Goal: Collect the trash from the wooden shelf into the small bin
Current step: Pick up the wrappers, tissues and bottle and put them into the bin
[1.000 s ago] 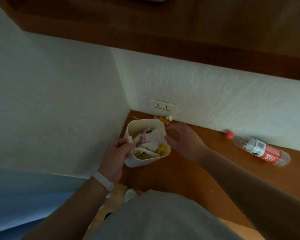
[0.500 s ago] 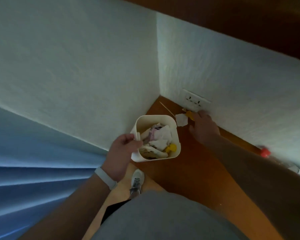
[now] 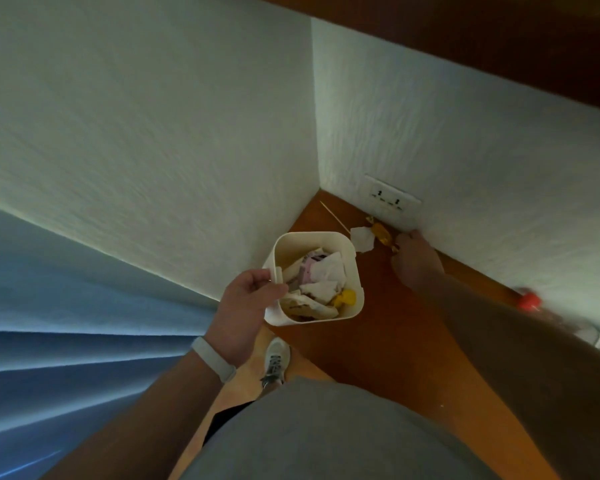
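Observation:
My left hand [image 3: 246, 306] grips the near-left rim of the small cream bin [image 3: 352, 308], which holds crumpled paper and yellow scraps. On the wooden shelf [image 3: 378, 341], in the corner beyond the bin, lie a crumpled white paper [image 3: 362, 239], an amber candy wrapper [image 3: 381, 232] and a thin wooden stick [image 3: 333, 216]. My right hand [image 3: 416, 261] reaches to the wall beside the wrapper; its fingertips touch the wrapper's right end, and the finger pose is hidden behind the hand.
A plastic bottle with a red cap [image 3: 529, 301] lies against the wall at the right, partly hidden by my forearm. A white wall socket [image 3: 390, 199] sits just above the shelf. Two walls close the corner. My shoe [image 3: 276, 362] shows below the shelf edge.
The view has swung left and down. My right hand left the bin's rim and reached to the wrapper by the wall. My left hand kept its hold on the bin.

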`<state>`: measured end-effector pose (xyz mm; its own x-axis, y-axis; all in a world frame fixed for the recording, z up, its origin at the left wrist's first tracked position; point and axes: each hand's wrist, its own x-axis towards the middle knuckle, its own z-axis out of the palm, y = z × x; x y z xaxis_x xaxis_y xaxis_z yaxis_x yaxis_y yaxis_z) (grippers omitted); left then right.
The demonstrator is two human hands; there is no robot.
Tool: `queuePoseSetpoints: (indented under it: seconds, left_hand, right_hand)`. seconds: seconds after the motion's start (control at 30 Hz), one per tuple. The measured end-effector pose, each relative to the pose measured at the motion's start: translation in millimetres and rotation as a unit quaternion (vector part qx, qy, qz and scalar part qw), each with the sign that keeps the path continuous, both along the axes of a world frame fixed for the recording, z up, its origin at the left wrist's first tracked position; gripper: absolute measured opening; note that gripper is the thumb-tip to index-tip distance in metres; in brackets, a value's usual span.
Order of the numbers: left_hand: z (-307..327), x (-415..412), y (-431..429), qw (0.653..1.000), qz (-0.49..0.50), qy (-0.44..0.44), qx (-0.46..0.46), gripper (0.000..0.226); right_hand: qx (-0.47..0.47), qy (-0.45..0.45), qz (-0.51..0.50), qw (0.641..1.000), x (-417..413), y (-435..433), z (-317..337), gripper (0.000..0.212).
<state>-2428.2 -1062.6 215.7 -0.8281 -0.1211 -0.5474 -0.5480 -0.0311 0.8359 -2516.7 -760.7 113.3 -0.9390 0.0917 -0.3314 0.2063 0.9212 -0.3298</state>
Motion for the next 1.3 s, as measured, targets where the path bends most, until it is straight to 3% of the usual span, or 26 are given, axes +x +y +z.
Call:
queuePoseSetpoints:
  seconds: [0.1,0.3,0.4,0.57,0.7,0.83,1.03,1.17,1.3]
  left_hand:
    - [1,-8,6,1.0,-0.015,0.002,0.003,0.045]
    - [3,-28,21,0.998,-0.064,0.001,0.01,0.055]
    - [-2,-38,27,0.995,-0.095,0.002,0.016,0.038]
    - [-8,-54,39,0.99,-0.133,-0.005,0.038,0.039]
    - [-11,-59,45,0.986,-0.161,0.01,0.028,0.032]
    - [-16,-58,39,0.987,-0.159,0.008,0.028,0.035]
    - [-19,-52,24,0.993,-0.11,-0.015,0.039,0.035]
    - [-11,-42,14,0.995,-0.092,-0.015,0.035,0.06]
    - [-8,-28,7,0.998,-0.061,-0.011,0.029,0.05]
  right_hand:
    - [0.006,0.023,0.002,1.0,17,7,9,0.019]
    - [-0.086,0.121,-0.103,0.983,47,3,49,0.022]
    - [-0.131,0.173,-0.105,0.97,61,-6,82,0.018]
    - [-0.19,0.117,-0.043,0.974,81,-25,121,0.019]
    - [-0.183,0.076,0.021,0.98,90,-33,118,0.018]
    - [-0.216,0.08,0.005,0.973,86,-33,112,0.022]
    - [-0.177,0.106,-0.063,0.976,48,-25,83,0.003]
    - [-0.133,0.099,-0.079,0.983,12,-20,54,0.011]
    - [-0.044,0.022,-0.063,0.997,-15,-21,22,0.022]
